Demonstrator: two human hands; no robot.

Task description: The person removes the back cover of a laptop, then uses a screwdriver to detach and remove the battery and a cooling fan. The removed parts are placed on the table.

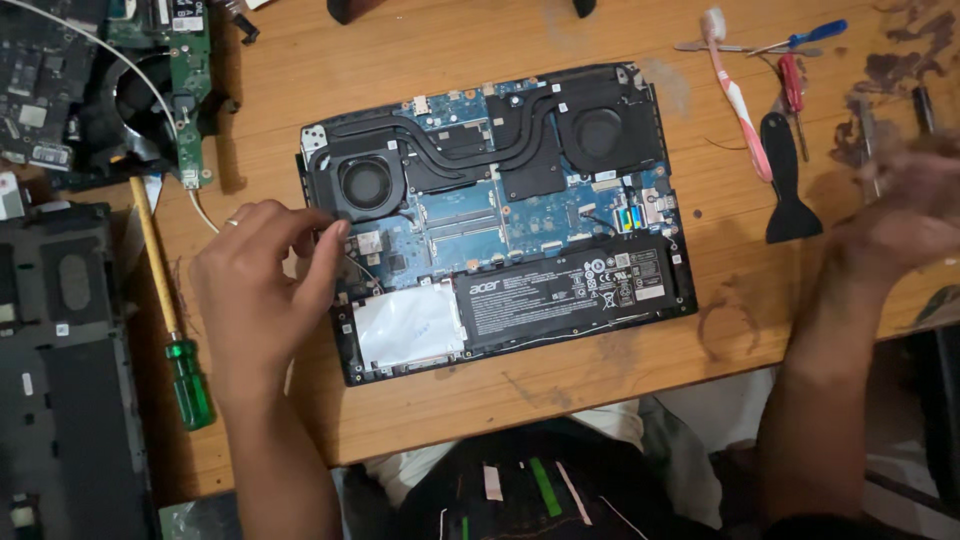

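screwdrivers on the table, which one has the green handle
The long screwdriver left of the opened laptop, beside the left hand: clear green handle, yellowish shaft. The two small ones at top right have a blue handle and a red handle.

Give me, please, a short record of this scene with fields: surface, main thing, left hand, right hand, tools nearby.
surface: wooden table
main thing: opened laptop, underside up, two fans, battery in view
left hand: left hand, fingertips at the left fan; holds nothing that can be seen
right hand: right hand, blurred, off the laptop, near the table's right edge
tools nearby: green screwdriver to the left; toothbrush, black pry tool, red screwdriver to the right
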